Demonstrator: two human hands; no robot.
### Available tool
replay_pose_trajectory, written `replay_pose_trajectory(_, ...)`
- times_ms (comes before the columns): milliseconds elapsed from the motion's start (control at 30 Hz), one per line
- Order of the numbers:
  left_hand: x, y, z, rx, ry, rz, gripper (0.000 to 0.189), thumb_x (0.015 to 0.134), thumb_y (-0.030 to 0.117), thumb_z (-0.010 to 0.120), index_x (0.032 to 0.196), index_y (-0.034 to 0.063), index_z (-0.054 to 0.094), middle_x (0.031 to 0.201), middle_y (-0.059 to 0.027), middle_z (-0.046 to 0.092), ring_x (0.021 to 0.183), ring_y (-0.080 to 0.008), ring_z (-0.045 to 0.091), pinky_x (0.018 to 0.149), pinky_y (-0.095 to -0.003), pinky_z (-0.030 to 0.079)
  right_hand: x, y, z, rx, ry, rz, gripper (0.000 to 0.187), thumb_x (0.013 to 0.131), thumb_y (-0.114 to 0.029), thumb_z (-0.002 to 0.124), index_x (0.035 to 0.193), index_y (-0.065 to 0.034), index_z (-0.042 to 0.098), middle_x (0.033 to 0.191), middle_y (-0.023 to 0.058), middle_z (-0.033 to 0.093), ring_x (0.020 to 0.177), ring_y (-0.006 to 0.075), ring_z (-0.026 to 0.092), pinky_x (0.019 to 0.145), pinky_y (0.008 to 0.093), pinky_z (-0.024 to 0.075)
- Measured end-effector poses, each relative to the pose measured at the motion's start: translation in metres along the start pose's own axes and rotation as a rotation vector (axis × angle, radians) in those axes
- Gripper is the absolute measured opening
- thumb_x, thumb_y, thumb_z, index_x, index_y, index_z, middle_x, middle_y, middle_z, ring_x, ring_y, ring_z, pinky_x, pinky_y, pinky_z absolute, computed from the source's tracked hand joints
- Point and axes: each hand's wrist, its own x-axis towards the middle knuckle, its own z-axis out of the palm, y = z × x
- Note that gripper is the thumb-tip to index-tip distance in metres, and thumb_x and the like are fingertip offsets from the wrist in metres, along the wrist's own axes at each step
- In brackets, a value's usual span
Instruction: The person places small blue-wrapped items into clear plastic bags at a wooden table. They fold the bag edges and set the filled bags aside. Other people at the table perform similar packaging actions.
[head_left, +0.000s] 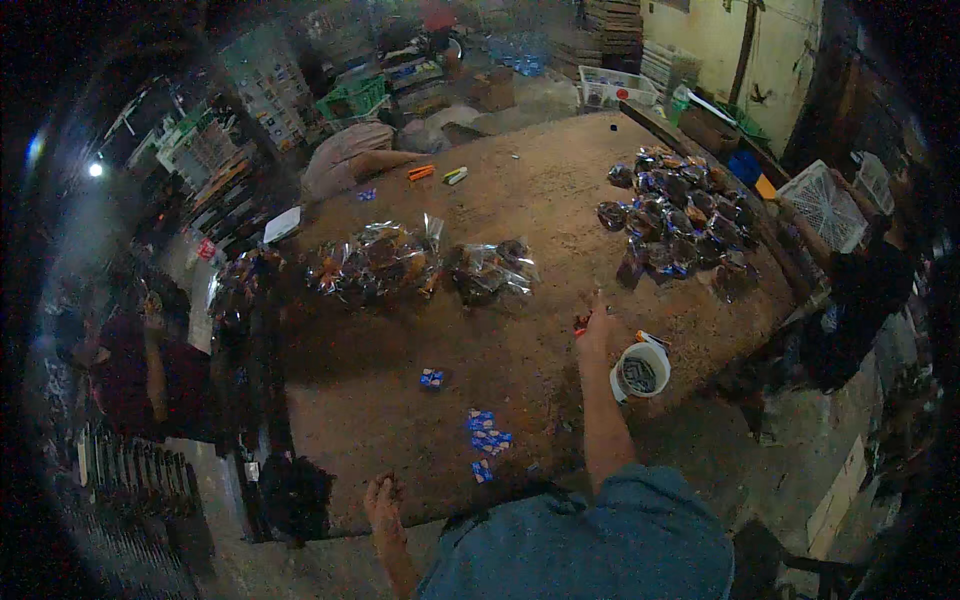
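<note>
On the wooden table (352, 450) my right hand (595, 322) reaches forward, with a small red-orange tool, perhaps a stapler, in its grip. Just right of that forearm stands a white bucket (643, 370) with small grey metal pieces in it, an orange item behind it. My left hand (385, 495) is at the near edge, fingers loosely bent; whether it holds anything is too dark to tell. Small blue printed cards (489, 439) lie between my arms, and another blue card (431, 378) is farther forward. Beyond are clear plastic bags of brown items (375, 262) and a smaller filled bag (491, 270).
A heap of small wrapped brown packets (682, 214) covers the far right of the table. Orange (421, 172) and green-white tools (454, 175) lie near the far edge, beside another person's arm (390, 159). Another person (154, 367) is at the left. White plastic crates (823, 204) stand right.
</note>
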Motion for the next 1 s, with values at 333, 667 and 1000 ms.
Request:
replay_pose_trajectory(333,0.004,0.005,0.010,0.101,-0.146,0.076,0.021,0.102,0.015,0.059,0.115,0.0007,0.067,0.106,-0.0068,0.069,0.096,-0.0163,0.064,0.085,-0.0335,0.051,0.011,0.118,0.116,-0.570,-0.490,-0.157,0.023,0.100,-0.020,0.065,0.118,-0.0063,0.069,0.109,0.0042,0.071,0.085,0.0123,0.067,0.060,0.0293,0.0491)
replay_pose_trajectory(667,0.014,-0.019,0.002,0.173,-0.219,0.122,0.028,0.099,0.012,0.061,0.123,-0.0008,0.065,0.115,-0.0098,0.069,0.100,-0.0197,0.066,0.090,-0.0358,0.053,-0.146,-0.004,0.139,-0.550,-0.463,-0.129,0.028,0.100,-0.029,0.067,0.119,-0.0083,0.068,0.086,-0.0018,0.065,0.066,0.0069,0.055,0.053,0.0242,0.0416)
replay_pose_trajectory(1000,0.036,0.036,0.054,-0.232,-0.773,0.042,0.061,0.094,0.018,0.070,0.149,0.0027,0.045,0.144,-0.0140,0.054,0.124,-0.0232,0.057,0.102,-0.0377,0.049,-0.242,-0.065,0.117,-0.501,-1.576,0.271,0.043,0.100,-0.036,0.060,0.111,0.0031,0.074,0.114,0.0118,0.070,0.060,0.0072,0.055,0.049,0.0209,0.0386)
